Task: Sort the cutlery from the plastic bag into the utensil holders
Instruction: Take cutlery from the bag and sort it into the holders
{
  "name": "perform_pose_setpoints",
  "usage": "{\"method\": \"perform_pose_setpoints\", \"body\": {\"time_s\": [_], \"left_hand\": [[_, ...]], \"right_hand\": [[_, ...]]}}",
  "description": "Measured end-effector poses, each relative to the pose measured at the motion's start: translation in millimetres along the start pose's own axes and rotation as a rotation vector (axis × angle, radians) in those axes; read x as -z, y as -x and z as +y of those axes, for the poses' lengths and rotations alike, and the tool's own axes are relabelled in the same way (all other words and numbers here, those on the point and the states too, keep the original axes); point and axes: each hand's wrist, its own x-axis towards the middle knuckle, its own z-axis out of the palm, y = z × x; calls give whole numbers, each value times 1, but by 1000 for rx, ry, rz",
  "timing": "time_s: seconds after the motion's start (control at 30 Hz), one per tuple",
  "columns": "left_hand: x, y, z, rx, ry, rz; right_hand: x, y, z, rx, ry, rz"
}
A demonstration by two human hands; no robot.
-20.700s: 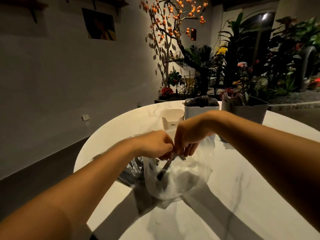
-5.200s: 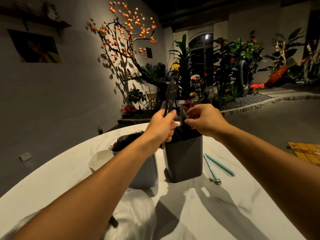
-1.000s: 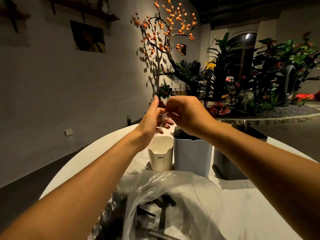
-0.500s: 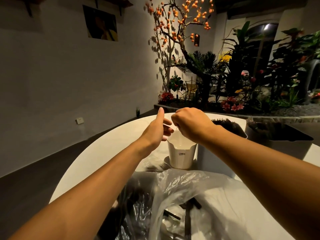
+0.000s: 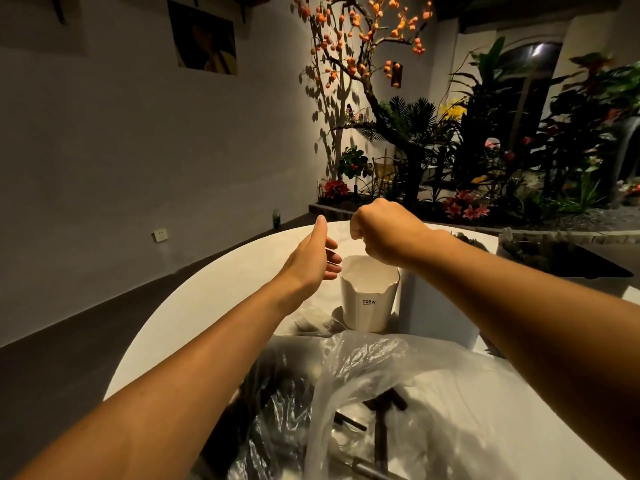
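Grips: we read two bare hands raised over the far part of the surface point(image 5: 214, 289). The right hand point(image 5: 384, 233) is curled into a loose fist, knuckles up; whether its fingertips pinch anything we cannot tell. The left hand point(image 5: 311, 258) is relaxed, thumb up, fingers straight, holding nothing.

Holder under the grip: the small white holder point(image 5: 367, 296), marked CRBW, stands upright directly below the right fist and just right of the left fingers.

Task's thing: the plastic bag point(image 5: 398, 393) lies well nearer to us than both grips, between the forearms; dark cutlery point(image 5: 381, 431) shows through it, one long handle running roughly away from us.

Key relation: we judge the next reach goes back and down toward the bag; both hands lie about equally far from it.

Neighbours: a taller white holder point(image 5: 436, 310) stands right of the small one, under the right forearm; a dark holder point(image 5: 568, 268) farther right.

Obstruction: crumpled film covers the cutlery, so we expect the bag's mouth must be found first.
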Motion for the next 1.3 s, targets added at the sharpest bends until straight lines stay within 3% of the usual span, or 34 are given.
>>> {"method": "perform_pose_setpoints", "body": {"time_s": [0.2,0.3,0.57,0.7,0.8,1.03,1.3], "left_hand": [[1,23,23,-54,10,7],[-1,42,34,-92,-11,-14],[-11,113,41,-168,-198,-141],[-21,151,31,-178,-364,-234],[-27,168,20,-204,-470,-236],[-19,182,-25,-306,-979,-186],[-12,179,-37,-444,-894,-48]], "right_hand": [[28,23,3,14,-127,108],[41,42,1,40,-171,86],[67,114,-9,-82,-504,-275],[60,147,-15,-155,-549,-579],[48,165,-21,-173,-578,-690],[-8,186,-47,-82,-309,-642],[-52,192,-62,-143,-339,-498]]}}
